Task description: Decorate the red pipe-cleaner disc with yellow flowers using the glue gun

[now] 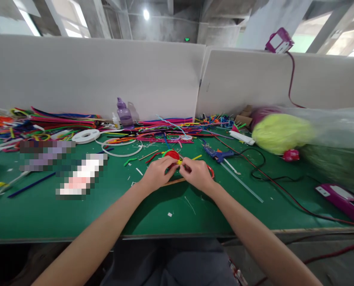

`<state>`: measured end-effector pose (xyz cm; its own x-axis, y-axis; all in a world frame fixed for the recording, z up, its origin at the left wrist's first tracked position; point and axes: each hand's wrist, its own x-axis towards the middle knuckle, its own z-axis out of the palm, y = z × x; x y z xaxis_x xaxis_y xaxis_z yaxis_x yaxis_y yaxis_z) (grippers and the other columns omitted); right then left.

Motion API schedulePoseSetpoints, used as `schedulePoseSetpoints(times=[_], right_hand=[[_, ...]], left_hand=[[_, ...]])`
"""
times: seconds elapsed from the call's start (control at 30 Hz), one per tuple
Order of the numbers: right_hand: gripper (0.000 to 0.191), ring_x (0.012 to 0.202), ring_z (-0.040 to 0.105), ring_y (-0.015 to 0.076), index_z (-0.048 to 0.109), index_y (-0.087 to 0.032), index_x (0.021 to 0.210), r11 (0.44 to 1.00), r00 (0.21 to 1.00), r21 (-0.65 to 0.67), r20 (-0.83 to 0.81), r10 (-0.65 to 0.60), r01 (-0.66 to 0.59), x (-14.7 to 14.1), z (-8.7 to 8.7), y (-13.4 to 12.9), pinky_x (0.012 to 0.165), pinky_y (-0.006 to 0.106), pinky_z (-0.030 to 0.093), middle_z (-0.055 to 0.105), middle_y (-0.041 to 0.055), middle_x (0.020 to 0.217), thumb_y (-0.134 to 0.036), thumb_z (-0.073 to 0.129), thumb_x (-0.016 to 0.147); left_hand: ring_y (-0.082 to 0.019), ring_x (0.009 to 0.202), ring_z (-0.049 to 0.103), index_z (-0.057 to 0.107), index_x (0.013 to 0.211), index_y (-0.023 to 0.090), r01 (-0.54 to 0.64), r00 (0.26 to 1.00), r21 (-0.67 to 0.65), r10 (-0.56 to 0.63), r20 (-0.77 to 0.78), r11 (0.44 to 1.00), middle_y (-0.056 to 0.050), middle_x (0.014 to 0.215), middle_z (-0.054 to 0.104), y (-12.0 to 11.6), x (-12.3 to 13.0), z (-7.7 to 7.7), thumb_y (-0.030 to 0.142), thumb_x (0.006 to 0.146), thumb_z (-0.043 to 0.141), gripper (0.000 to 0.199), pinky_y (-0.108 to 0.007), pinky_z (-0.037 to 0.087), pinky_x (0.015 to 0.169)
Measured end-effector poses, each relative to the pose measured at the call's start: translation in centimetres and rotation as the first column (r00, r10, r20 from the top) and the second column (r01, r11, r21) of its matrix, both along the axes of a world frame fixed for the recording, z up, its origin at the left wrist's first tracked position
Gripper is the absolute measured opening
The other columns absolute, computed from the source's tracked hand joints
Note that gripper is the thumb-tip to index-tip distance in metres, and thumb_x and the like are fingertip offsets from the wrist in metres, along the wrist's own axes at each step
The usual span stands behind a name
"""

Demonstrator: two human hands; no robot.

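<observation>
Yellow piece [179, 162], small and bright, is between your two hands, above the middle of the table [153, 222]. The fingers of your left hand [157, 173] are pinched together on it from one side, and those of your right hand [198, 174] close on it from the other side. They cover most of it, so its full shape I cannot tell.

Because the grip is only at the tips, the piece could slip or twist out if you pull unevenly with the two hands. If you press too hard, it could also bend or flatten, as it looks thin and soft.

Just behind your fingers lies a red disc [171, 154]; a push forward could shift it. Beside your right hand is a red ring [211, 171], and your wrist could catch it if the arm moves outward.

Farther to the right rests a blue glue gun [218, 154], near a black cable [265, 159]. Whether it is hot, I cannot tell, but a careless sweep of the arm could drag the cable and move the gun. White scraps [170, 214] on the table could stick to anything tacky.
</observation>
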<state>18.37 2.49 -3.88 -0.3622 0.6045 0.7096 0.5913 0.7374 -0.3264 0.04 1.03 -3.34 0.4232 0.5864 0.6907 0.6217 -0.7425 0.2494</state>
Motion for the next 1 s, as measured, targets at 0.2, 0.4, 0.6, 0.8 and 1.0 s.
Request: schedulePoseSetpoints(times=[0.2,0.4,0.6,0.8,1.0], right_hand=[[0.016,0.045,0.044,0.0095,0.053,-0.02,0.064,1.0,0.999,0.013,0.033,0.004,-0.004,-0.1,0.0,-0.1,0.051,0.022,0.03,0.05,-0.0048,0.051,-0.018,0.053,0.08],[0.017,0.044,0.045,0.0092,0.051,-0.02,0.063,1.0,1.0,0.009,0.013,0.005,-0.006,-0.2,0.0,-0.2,0.05,0.021,0.03,0.049,-0.0049,0.05,-0.019,0.052,0.081],[0.017,0.044,0.045,0.0091,0.052,-0.02,0.064,1.0,1.0,-0.011,-0.017,0.018,-0.018,-0.1,0.1,-0.1,0.05,0.021,0.031,0.049,-0.0048,0.051,-0.02,0.052,0.081],[0.017,0.046,0.047,0.0102,0.055,-0.02,0.066,1.0,1.0,-0.011,0.008,0.016,-0.016,0.0,0.2,0.0,0.051,0.022,0.03,0.052,-0.0037,0.053,-0.02,0.05,0.083],[0.018,0.048,0.047,0.0107,0.057,-0.02,0.067,1.0,0.999,0.015,0.052,0.005,-0.006,0.0,0.2,-0.2,0.051,0.023,0.029,0.053,-0.0031,0.053,-0.019,0.05,0.084]], left_hand=[[-0.018,0.083,0.07,0.063,0.102,0.015,-0.029,0.993,0.13,0.044,-0.113,0.991,-0.01,0.096,0.073,0.2,-0.1,-0.2,0.019,0.096,0.046,0.018,-0.03,0.055,0.074],[-0.015,0.074,0.067,0.064,0.098,0.016,-0.019,0.995,0.114,0.03,-0.091,0.993,-0.008,0.086,0.072,0.2,-0.1,-0.4,0.015,0.096,0.043,0.021,-0.026,0.053,0.067],[-0.016,0.081,0.067,0.066,0.092,0.018,0.005,0.994,-0.087,0.004,0.108,0.996,-0.007,0.089,0.073,-0.1,0.1,0.6,0.025,0.095,0.049,0.019,-0.028,0.053,0.075],[-0.011,0.053,0.057,0.065,0.076,0.017,0.094,0.945,-0.524,0.089,0.313,0.846,0.002,0.058,0.063,-0.6,0.6,2.0,0.038,0.092,0.052,0.03,-0.023,0.045,0.056],[-0.009,0.049,0.051,0.062,0.076,0.017,0.123,0.936,-0.517,0.075,0.345,0.847,0.005,0.054,0.056,-0.4,0.8,1.5,0.034,0.088,0.058,0.021,-0.02,0.04,0.05]])
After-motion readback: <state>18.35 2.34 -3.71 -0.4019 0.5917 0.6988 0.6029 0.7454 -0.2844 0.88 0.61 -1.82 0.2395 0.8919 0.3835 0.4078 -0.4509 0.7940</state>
